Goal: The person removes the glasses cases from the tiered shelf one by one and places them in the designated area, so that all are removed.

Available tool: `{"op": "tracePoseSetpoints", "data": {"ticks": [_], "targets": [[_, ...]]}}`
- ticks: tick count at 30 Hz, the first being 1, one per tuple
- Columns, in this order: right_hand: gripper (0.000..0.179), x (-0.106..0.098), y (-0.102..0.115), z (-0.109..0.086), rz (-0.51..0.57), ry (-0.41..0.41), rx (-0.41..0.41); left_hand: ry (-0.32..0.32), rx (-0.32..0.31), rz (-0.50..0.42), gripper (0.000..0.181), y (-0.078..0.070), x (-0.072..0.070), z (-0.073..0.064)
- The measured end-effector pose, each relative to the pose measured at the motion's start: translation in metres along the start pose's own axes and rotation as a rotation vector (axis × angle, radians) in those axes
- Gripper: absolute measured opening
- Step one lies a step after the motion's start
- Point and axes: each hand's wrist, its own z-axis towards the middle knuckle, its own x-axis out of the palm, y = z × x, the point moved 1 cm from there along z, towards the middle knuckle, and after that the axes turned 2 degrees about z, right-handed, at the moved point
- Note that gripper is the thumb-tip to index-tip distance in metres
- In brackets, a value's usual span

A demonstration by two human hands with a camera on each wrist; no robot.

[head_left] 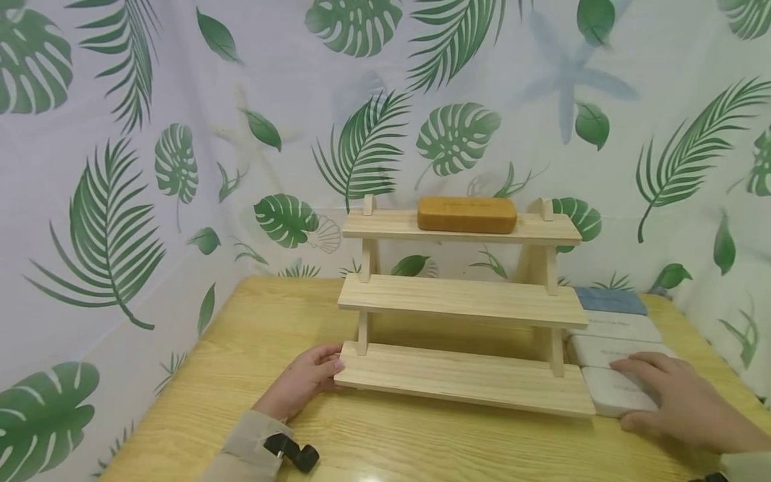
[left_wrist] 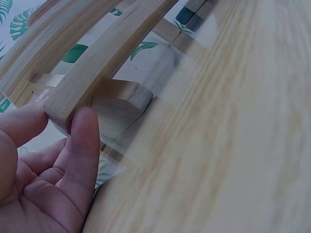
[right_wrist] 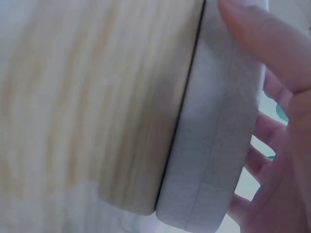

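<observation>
A three-tier wooden display stand (head_left: 460, 298) occupies the middle of the table. My left hand (head_left: 307, 378) grips the left end of its bottom board (left_wrist: 82, 92), thumb and a finger on the board's corner. On the top tier lies an orange-brown glasses case (head_left: 466, 215) with faint lettering. At the stand's right, my right hand (head_left: 687, 400) holds the nearest white glasses case (head_left: 613, 390), which rests on the table. In the right wrist view the thumb lies along one edge of this case (right_wrist: 209, 131), and the other fingers are partly hidden behind it.
Beyond the held case, two more white cases (head_left: 626, 326) and a blue case (head_left: 611, 300) form a row along the stand's right side. The wooden table (head_left: 235, 381) meets a leaf-patterned cloth (head_left: 271, 174) at the back and sides.
</observation>
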Motion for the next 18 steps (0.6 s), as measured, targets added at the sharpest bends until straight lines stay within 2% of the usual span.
{"op": "tracePoseSetpoints", "data": {"ticks": [8, 14, 18], "targets": [[0.094, -0.003, 0.003, 0.001, 0.002, -0.034, -0.001, -0.008, -0.011, -0.009, 0.064, 0.004, 0.002, 0.001], [0.082, -0.015, 0.014, 0.007, 0.044, -0.129, -0.067, -0.001, -0.011, -0.008, 0.064, 0.004, 0.002, 0.001], [0.081, -0.025, 0.028, 0.016, 0.066, -0.187, -0.086, -0.004, -0.005, -0.013, 0.064, 0.003, 0.001, 0.001]]}}
